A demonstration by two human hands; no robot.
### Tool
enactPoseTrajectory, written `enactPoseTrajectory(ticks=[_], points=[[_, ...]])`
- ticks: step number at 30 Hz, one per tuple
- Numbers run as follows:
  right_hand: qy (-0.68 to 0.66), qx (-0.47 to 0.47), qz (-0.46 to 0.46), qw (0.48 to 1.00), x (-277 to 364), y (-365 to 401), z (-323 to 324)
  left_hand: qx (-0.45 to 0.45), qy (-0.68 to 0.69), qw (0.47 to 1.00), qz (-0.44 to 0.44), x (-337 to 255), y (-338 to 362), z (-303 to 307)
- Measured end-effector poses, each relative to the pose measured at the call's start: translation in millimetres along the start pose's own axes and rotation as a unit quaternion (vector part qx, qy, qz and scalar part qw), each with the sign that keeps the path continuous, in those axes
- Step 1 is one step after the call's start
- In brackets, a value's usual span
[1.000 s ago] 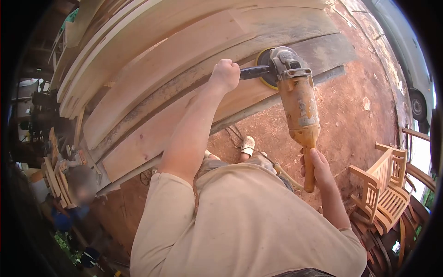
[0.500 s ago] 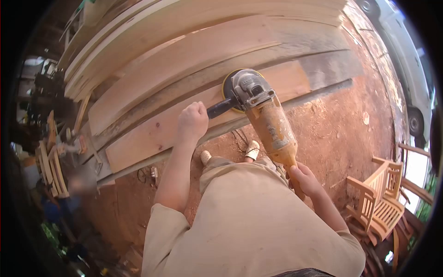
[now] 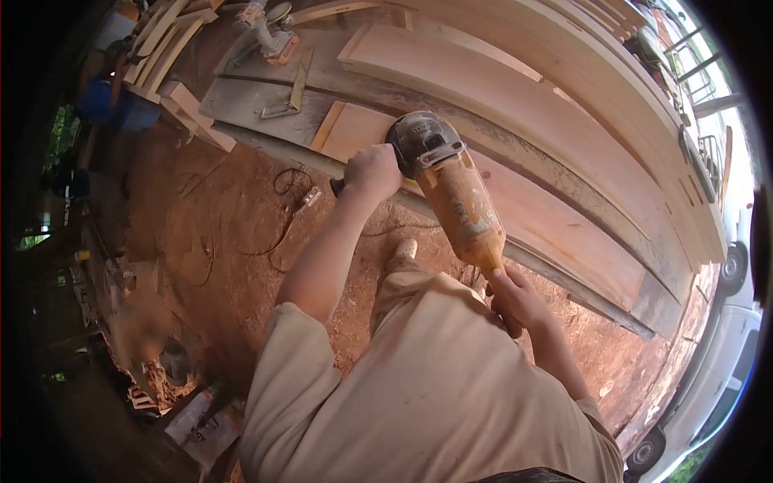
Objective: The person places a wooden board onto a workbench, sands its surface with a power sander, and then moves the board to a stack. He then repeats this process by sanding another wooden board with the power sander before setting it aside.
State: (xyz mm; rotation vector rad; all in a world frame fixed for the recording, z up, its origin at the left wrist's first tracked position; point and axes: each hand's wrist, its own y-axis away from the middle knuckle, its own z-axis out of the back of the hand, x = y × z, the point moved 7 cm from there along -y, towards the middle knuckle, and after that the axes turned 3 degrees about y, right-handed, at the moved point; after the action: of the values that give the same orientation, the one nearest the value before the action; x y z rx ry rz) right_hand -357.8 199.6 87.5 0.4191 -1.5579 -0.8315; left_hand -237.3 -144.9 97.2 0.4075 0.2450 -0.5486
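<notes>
Far left, up in the corner, there's a person in blue (image 3: 113, 101) by some timber offcuts, well apart from me. Between them and me a thin cable (image 3: 283, 216) snakes across the dirt floor (image 3: 233, 266). Up top, the table (image 3: 241, 101) has a second power tool (image 3: 270, 36) lying on it, near a metal square (image 3: 291, 90). Then comes my left hand (image 3: 373, 171), grip fully closed around the black side handle of the sander (image 3: 455, 197), knuckles up, right at the near edge of the table. The sander's grey head sits flat on the pale plank (image 3: 564, 225), close to the plank's left end, and its dusty orange body runs back toward me at a slant. My shoe (image 3: 405, 248) pokes out on the dirt just under it. My right hand (image 3: 515, 299) has its grip wrapped tight around the rear handle, close in by my shirt. Further right, more long boards (image 3: 564, 105) lie alongside the plank, and a white vehicle (image 3: 713, 386) is parked at the far right edge.
</notes>
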Motion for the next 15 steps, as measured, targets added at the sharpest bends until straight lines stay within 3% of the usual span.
enactPoseTrajectory(ticks=[8,15], points=[[0.018,0.047,-0.033,0.998,54,-56,-69,0.008,-0.012,0.996,0.086,104,-27,36],[0.074,0.091,-0.029,0.993,66,-50,-84,0.025,-0.058,0.993,0.099,138,-12,28]])
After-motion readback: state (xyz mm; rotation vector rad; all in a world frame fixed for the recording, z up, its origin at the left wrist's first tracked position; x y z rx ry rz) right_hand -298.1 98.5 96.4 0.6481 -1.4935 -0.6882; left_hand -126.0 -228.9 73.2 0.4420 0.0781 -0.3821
